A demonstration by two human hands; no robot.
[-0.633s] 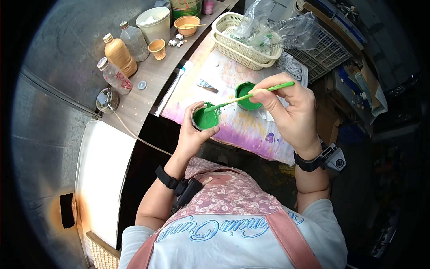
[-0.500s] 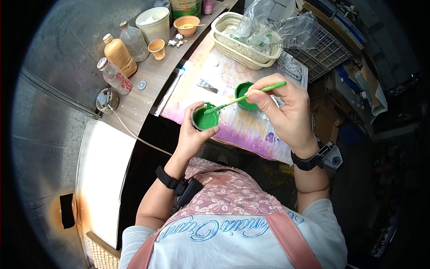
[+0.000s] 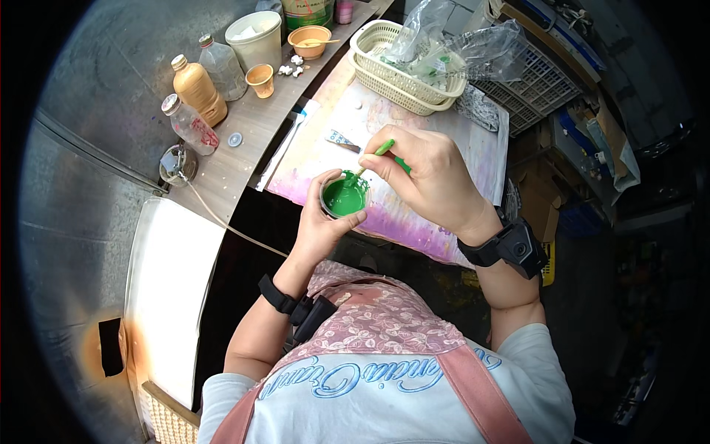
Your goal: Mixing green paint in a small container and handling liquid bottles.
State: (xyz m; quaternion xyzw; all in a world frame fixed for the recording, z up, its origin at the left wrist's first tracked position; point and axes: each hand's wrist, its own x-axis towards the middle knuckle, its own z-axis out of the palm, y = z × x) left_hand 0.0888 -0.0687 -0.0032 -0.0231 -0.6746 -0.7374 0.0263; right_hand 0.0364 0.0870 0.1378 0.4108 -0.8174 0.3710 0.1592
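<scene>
My left hand [image 3: 319, 222] wraps round a small clear cup of green paint [image 3: 346, 198], tilted so its inside faces up at me. Green streaks smear the cup's inner wall. My right hand [image 3: 429, 177] pinches a thin paintbrush [image 3: 385, 147] with a green-stained handle. The brush stands steeply, its lower end inside the cup by the far right rim; its tip is hard to make out. Behind my right hand, only a sliver shows of a second green paint container [image 3: 402, 164] on the paint-stained table [image 3: 310, 170]. A small patterned strip [image 3: 342, 140] lies beyond the cup.
A cream plastic basket [image 3: 403, 87] with clear bags stands at the table's far side. On the left bench are bottles, including an orange-tan bottle [image 3: 198, 92], a white bucket [image 3: 254, 41], an orange bowl [image 3: 309, 41] and a small orange cup [image 3: 260, 80]. Crates stand at right.
My right hand has moved left and turned, bringing the brush from a slant to nearly upright at the cup's far right rim. It now covers most of the second container. The cup shifted slightly right.
</scene>
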